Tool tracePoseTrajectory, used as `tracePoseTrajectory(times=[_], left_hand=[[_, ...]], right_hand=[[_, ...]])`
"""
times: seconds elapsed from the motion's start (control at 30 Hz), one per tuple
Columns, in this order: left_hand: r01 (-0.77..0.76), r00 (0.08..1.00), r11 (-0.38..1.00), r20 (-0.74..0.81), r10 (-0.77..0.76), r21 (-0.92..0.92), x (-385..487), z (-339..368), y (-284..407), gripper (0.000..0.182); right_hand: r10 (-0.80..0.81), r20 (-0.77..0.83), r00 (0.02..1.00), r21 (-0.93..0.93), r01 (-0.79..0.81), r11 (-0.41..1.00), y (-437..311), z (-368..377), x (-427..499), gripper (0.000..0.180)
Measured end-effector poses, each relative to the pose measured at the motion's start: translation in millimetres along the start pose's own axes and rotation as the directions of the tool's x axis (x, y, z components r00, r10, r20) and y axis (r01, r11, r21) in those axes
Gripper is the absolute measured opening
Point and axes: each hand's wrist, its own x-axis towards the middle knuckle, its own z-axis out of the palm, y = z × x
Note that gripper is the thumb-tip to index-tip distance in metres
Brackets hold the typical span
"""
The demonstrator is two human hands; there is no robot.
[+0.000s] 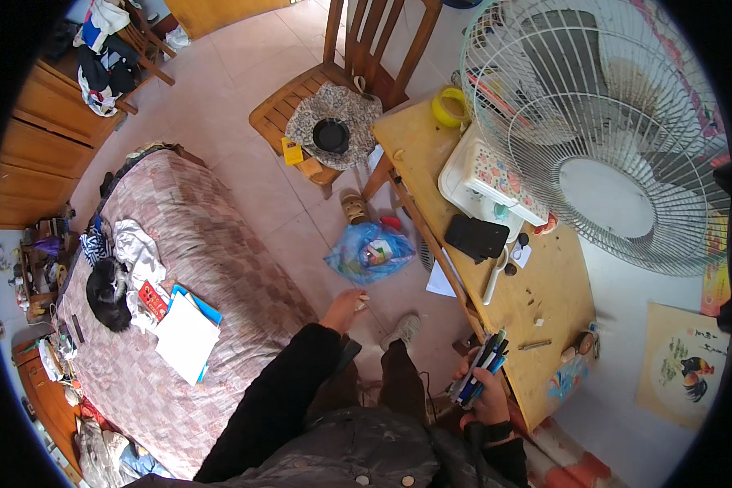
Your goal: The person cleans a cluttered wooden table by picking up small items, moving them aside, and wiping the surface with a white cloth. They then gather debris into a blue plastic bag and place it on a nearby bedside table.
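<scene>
My right hand [488, 390] grips a bundle of pens and markers [480, 369] beside the near edge of the wooden desk [543, 274]. My left hand [343, 310] is over the floor, its fingers closed around a small pale item [361, 301] that I cannot identify. Just beyond that hand, a blue plastic bag [369, 253] with rubbish inside rests on the tiles. On the desk lie a black phone-like case [476, 238], a white tray [454, 177] with a floral-patterned box [506, 186], a roll of yellow tape [451, 107] and a slim pen-like object [535, 345].
A wire-caged fan [607, 195] looms over the desk's far side. The wooden chair [280, 110] holds a patterned cloth and a black bowl-like item. On the bed [250, 293] are papers [188, 335] and a black cat [107, 296]. A clog [354, 208] stands near the bag.
</scene>
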Motion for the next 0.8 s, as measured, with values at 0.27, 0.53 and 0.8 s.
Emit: tracePoseTrajectory(times=[0.27,0.53,0.8], left_hand=[[0.132,0.991,0.979,-0.021,-0.13,0.157,33,43,41,0.072],[0.102,0.984,0.964,0.12,-0.135,0.246,-39,14,57,0.06],[0.04,0.969,0.968,0.227,-0.098,0.249,-114,-1,80,0.032]], right_hand=[[0.006,-0.066,0.998,-0.027,-0.008,1.0,14,9,5,0.051],[0.015,0.068,0.998,0.001,-0.015,1.0,22,40,18,0.043],[0.14,0.156,0.978,0.013,-0.144,0.99,31,86,27,0.044]])
